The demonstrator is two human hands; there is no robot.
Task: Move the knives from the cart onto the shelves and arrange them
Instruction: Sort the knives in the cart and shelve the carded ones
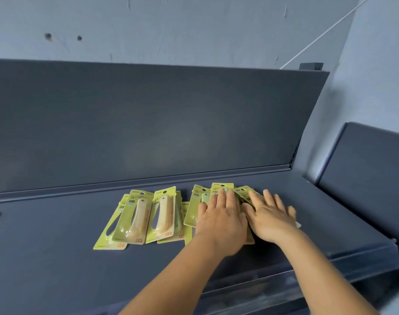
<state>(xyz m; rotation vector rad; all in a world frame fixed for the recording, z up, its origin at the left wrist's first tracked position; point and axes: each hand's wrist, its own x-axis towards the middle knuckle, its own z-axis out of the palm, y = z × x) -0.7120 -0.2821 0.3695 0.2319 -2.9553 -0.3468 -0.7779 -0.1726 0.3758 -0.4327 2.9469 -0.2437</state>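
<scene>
Knives in yellow-green blister packs are spread along the shelf (57,246), toward its back edge. Two cream-handled packs (134,218) lie at the left of the bunch, long axes running front to back. Left hand (221,220) and right hand (270,214) rest flat, fingers straight, on the overlapping green-handled packs (199,201) at the right (so nothing's gripped). Probably squaring them up next.
</scene>
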